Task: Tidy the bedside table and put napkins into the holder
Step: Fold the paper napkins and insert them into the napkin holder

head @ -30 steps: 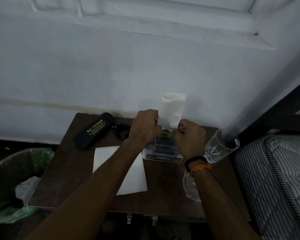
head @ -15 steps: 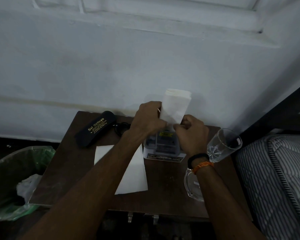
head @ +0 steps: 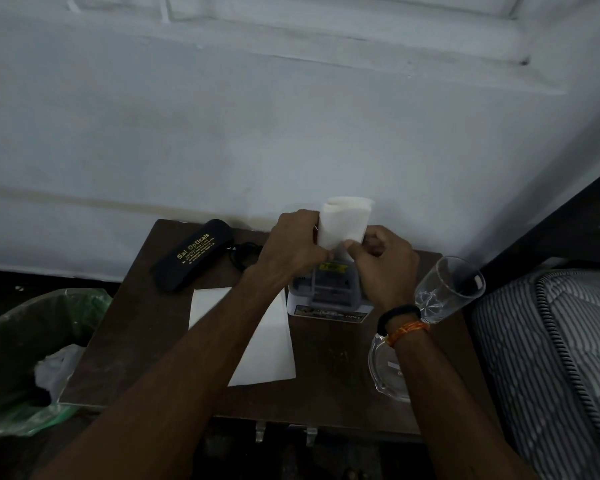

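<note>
**Head view: folded napkin held over the holder**

Head view, centre of frame: the left hand and right hand both pinch a folded white paper napkin, upright above the grey plastic napkin holder on the dark wooden bedside table. A flat white paper napkin lies lower left of the holder. A black spectacle case rests upper left; a clear drinking glass stands right.

This is a bedroom in a home. A small dark wooden table stands against a pale painted wall, right beside a bed with a striped mattress and dark frame. On the table lie a spectacle case and a drinking glass; a lined bin stands beside it.
</note>
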A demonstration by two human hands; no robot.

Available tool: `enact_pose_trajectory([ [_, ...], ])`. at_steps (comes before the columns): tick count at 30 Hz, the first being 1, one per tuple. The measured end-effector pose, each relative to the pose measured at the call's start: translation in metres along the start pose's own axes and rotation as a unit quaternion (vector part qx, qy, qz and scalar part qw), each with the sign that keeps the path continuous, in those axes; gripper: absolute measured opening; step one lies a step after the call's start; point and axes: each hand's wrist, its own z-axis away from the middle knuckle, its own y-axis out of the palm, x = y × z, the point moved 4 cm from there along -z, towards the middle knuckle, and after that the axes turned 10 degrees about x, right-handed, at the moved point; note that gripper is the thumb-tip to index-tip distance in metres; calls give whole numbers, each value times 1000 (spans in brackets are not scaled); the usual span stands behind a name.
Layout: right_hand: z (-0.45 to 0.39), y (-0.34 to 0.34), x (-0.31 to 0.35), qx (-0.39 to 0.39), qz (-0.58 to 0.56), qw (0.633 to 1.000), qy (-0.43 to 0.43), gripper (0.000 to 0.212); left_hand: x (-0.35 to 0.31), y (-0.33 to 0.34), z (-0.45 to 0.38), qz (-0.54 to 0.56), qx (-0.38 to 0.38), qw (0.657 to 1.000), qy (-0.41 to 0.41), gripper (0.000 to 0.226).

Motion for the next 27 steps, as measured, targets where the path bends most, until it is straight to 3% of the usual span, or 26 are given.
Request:
enact_pose_trajectory([
  [6,-1,-2,-1,-26,-19,999,-10,6,-5,-13,3,-3,-40,999,11,38],
  [10,-1,1,-10,-3,16,1000,5,14,-3,-5,2,-35,-21,999,8,30],
  [15,1,-1,-8,4,-4,1000,25,7,-2,1,2,-58,-9,998,9,35],
  [27,0,0,-7,22,45,999,14,17,-3,3,2,-61,-6,998,13,33],
])
